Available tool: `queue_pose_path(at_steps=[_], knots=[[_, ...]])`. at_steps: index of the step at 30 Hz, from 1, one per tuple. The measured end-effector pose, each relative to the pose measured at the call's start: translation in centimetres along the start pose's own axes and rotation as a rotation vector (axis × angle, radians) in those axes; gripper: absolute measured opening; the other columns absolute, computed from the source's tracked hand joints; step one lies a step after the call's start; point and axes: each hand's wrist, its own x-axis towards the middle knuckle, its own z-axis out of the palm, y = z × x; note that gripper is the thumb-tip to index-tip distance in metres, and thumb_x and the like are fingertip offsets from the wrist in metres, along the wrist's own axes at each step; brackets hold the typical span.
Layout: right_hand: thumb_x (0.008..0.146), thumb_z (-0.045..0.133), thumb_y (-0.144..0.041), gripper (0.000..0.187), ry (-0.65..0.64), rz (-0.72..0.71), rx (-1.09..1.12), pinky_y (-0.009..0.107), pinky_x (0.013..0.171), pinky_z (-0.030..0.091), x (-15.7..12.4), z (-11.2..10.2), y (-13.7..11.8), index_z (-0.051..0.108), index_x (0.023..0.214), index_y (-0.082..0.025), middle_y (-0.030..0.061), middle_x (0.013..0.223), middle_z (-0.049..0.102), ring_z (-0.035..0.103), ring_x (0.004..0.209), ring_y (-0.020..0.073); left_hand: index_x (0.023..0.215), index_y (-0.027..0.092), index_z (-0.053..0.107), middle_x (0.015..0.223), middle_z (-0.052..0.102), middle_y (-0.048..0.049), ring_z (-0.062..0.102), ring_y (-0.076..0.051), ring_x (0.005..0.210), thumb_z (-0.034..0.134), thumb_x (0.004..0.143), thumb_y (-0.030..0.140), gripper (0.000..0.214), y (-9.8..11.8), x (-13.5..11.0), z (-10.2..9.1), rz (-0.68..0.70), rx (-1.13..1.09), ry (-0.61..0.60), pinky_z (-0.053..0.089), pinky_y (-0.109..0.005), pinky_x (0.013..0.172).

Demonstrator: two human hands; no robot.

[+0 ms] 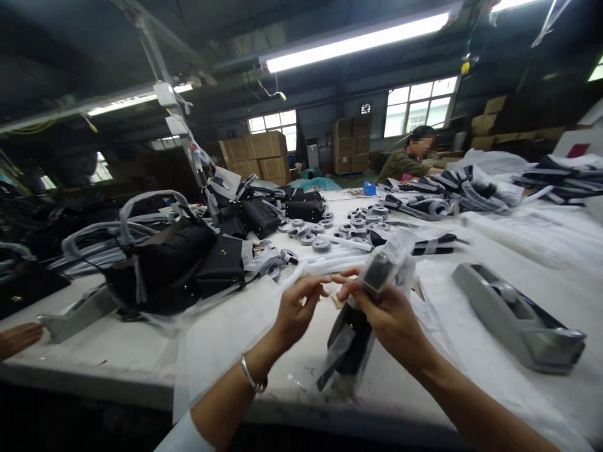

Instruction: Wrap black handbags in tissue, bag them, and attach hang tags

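Observation:
My right hand (391, 320) is wrapped round a dark strap in a clear plastic sleeve (351, 339), held upright over the white table (117, 351). The sleeve's lower end hangs towards the table edge. My left hand (299, 307), with a silver bangle on the wrist, pinches its thumb and fingers together just left of the sleeve's top. What it pinches is too small to make out. The fingertips of both hands nearly meet.
A grey tape dispenser (518, 317) lies at the right. Black handbags with wrapped handles (179, 260) are piled at the left, tape rolls (320, 242) behind them. Wrapped straps (447, 194) lie far right. A person (407, 160) sits at the far end. Another person's hand (19, 339) rests at the left edge.

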Motion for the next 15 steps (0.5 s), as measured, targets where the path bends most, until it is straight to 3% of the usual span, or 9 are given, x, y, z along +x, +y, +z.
queue_pose_path(at_steps=[2, 4, 8, 11, 15], knots=[[0.09, 0.058, -0.056, 0.038, -0.039, 0.056, 0.014, 0.047, 0.098, 0.051, 0.3, -0.3, -0.6, 0.072, 0.077, -0.023, 0.0073, 0.115, 0.068, 0.067, 0.101, 0.0282, 0.114, 0.019, 0.066, 0.113, 0.071, -0.0075, 0.069, -0.019, 0.096, 0.039, 0.102, 0.03, 0.031, -3.0, 3.4, -2.1, -0.058, 0.145, 0.028, 0.053, -0.031, 0.088], [0.088, 0.059, -0.058, 0.038, -0.091, 0.094, -0.04, 0.05, 0.1, 0.049, 0.3, -0.8, -0.9, 0.074, 0.077, -0.025, 0.007, 0.122, 0.066, 0.064, 0.106, 0.0309, 0.109, 0.018, 0.067, 0.111, 0.071, -0.0087, 0.066, -0.02, 0.103, 0.039, 0.102, 0.024, 0.029, -6.5, 7.1, -3.9, -0.114, 0.254, 0.012, 0.05, -0.036, 0.095], [0.084, 0.064, -0.058, 0.031, -0.101, 0.233, -0.064, 0.053, 0.097, 0.051, -0.7, -1.6, -0.5, 0.076, 0.09, -0.03, 0.005, 0.137, 0.058, 0.058, 0.118, 0.0362, 0.115, 0.017, 0.063, 0.122, 0.063, -0.0098, 0.062, -0.023, 0.108, 0.058, 0.096, 0.034, 0.026, -13.0, 12.6, -4.9, -0.189, 0.447, -0.135, 0.051, -0.047, 0.095], [0.079, 0.07, -0.056, 0.033, -0.081, 0.326, 0.06, 0.052, 0.09, 0.054, -1.5, -1.7, 0.2, 0.074, 0.103, -0.033, 0.0074, 0.138, 0.058, 0.059, 0.117, 0.0375, 0.121, 0.018, 0.06, 0.126, 0.06, -0.01, 0.061, -0.024, 0.109, 0.061, 0.094, 0.035, 0.031, -16.2, 14.3, -4.1, -0.205, 0.521, -0.268, 0.053, -0.046, 0.092], [0.078, 0.073, -0.053, 0.046, -0.089, 0.354, 0.271, 0.051, 0.095, 0.052, -1.8, -1.9, 0.2, 0.066, 0.121, -0.036, 0.0096, 0.127, 0.065, 0.058, 0.12, 0.035, 0.123, 0.018, 0.059, 0.127, 0.06, -0.0102, 0.061, -0.024, 0.109, 0.061, 0.094, 0.035, 0.033, -18.0, 15.2, -3.4, -0.22, 0.543, -0.379, 0.053, -0.047, 0.092]])
